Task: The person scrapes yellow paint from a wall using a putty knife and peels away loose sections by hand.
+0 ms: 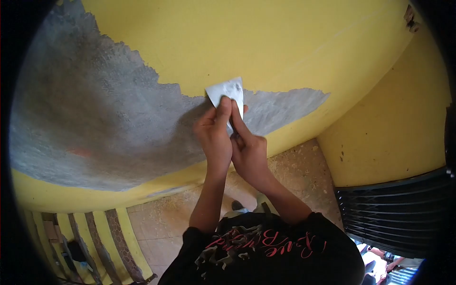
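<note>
A putty knife [233, 86] with a wide metal blade is held in front of the wall, its broad edge at the border where yellow paint [275, 42] meets a bare grey patch [99, 114]. My left hand [217, 140] is closed on it, thumb pressed along the blade. From the other side, my right hand [251, 154] also grips it, one finger reaching up the blade. The two hands touch at the palms and hide the handle. The paint edge is ragged on both sides of the blade.
Paint flakes lie on the tiled floor [304, 175] below the wall. Yellow-edged steps [118, 237] with small items on them are at lower left. At right stands a dark folding metal gate [389, 213] beside another yellow wall [380, 137].
</note>
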A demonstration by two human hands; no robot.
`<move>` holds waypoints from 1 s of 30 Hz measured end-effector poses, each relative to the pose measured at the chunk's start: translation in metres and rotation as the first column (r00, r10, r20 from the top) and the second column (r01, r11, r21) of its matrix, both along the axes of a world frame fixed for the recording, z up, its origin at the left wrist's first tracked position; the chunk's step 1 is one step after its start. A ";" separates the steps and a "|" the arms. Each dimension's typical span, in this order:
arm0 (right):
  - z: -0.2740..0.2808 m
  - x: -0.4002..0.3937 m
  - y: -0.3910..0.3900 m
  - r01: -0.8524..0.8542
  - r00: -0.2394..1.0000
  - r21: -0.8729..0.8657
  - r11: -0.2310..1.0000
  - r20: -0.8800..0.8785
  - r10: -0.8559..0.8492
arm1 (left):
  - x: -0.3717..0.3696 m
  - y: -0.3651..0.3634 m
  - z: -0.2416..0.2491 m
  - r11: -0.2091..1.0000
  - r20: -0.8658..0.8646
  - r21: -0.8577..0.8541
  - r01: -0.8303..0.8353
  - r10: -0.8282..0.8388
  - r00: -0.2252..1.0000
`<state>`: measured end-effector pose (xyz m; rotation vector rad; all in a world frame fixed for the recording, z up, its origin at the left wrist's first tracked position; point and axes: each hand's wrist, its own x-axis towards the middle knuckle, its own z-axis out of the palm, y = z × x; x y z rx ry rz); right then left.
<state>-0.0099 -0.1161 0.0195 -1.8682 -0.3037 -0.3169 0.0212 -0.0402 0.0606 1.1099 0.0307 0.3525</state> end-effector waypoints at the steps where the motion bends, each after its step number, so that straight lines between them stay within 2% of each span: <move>1: 0.014 0.006 -0.001 -0.005 1.000 -0.016 1.000 0.002 0.005 | -0.001 0.000 0.006 1.000 -0.028 0.004 -0.020 0.020 0.999; 2: 0.003 0.005 0.000 -0.009 1.000 -0.016 1.000 0.020 0.009 | -0.004 0.000 -0.002 1.000 -0.010 0.003 -0.024 0.024 1.000; 4: -0.031 0.003 0.003 0.001 0.996 0.034 0.999 0.094 -0.004 | -0.004 0.003 -0.041 0.980 -0.109 0.166 -0.109 0.128 0.986; 5: -0.030 0.001 0.002 0.005 0.999 -0.011 1.000 0.040 -0.004 | -0.001 0.003 -0.045 0.990 -0.098 0.113 -0.080 0.091 0.991; 8: -0.007 0.001 0.001 -0.007 0.997 -0.034 0.999 -0.078 0.005 | 0.000 0.008 -0.021 0.987 -0.081 0.160 0.007 0.006 0.997; 9: -0.012 0.004 0.001 -0.013 0.998 -0.042 0.999 -0.065 0.010 | -0.002 0.006 -0.029 0.993 -0.104 0.117 0.000 0.012 0.994; 11: -0.023 0.000 0.006 0.031 0.986 0.064 0.997 0.159 -0.041 | -0.005 0.003 -0.044 0.996 -0.128 0.085 -0.011 0.022 0.992; 12: -0.024 0.003 0.003 0.030 0.986 0.062 0.998 0.163 -0.040 | -0.004 0.001 -0.048 0.999 -0.154 0.048 -0.023 0.030 0.988; 14: -0.006 0.005 -0.003 0.023 0.998 -0.054 0.998 0.058 -0.020 | 0.001 0.004 -0.011 0.996 -0.108 0.083 -0.016 0.025 0.994; 15: -0.008 -0.001 -0.003 0.025 0.999 -0.054 0.998 0.043 -0.023 | -0.001 0.005 0.000 0.992 -0.073 0.123 -0.005 0.014 0.997; 18: -0.014 0.003 -0.001 0.017 0.993 -0.037 0.999 0.122 -0.012 | -0.004 0.005 -0.038 0.992 -0.148 0.104 -0.070 0.085 0.985; 19: -0.020 -0.001 -0.001 -0.010 0.998 -0.019 1.000 0.063 0.011 | -0.005 0.004 -0.041 0.974 -0.119 0.206 -0.095 0.121 0.985; 21: -0.023 0.001 -0.002 -0.041 0.999 -0.005 0.999 -0.008 0.041 | 0.003 0.007 -0.040 0.974 -0.059 0.202 -0.105 0.119 0.991; 22: -0.002 0.005 -0.001 -0.025 1.000 -0.008 1.000 0.004 0.025 | 0.002 0.006 -0.025 0.974 -0.012 0.199 -0.106 0.110 0.994; 23: 0.010 0.006 -0.001 -0.011 1.000 -0.012 1.000 0.023 0.011 | 0.001 0.001 0.003 0.996 -0.018 0.074 -0.051 0.052 0.998; 26: -0.024 0.001 -0.001 -0.028 0.997 -0.005 1.000 0.067 0.029 | -0.005 0.004 -0.033 0.991 -0.094 0.107 -0.085 0.095 0.991; 27: -0.041 0.001 0.001 -0.023 0.997 0.001 1.000 0.077 0.023 | 0.000 0.006 -0.063 0.947 -0.013 0.258 -0.191 0.201 0.979; 28: -0.033 0.005 0.000 -0.028 0.996 0.003 1.000 0.082 0.027 | 0.003 0.006 -0.055 0.946 -0.008 0.259 -0.197 0.206 0.979; 30: 0.001 0.006 -0.005 0.013 0.996 -0.100 0.995 0.084 -0.005 | 0.001 0.002 -0.019 0.981 -0.008 0.139 -0.134 0.136 0.991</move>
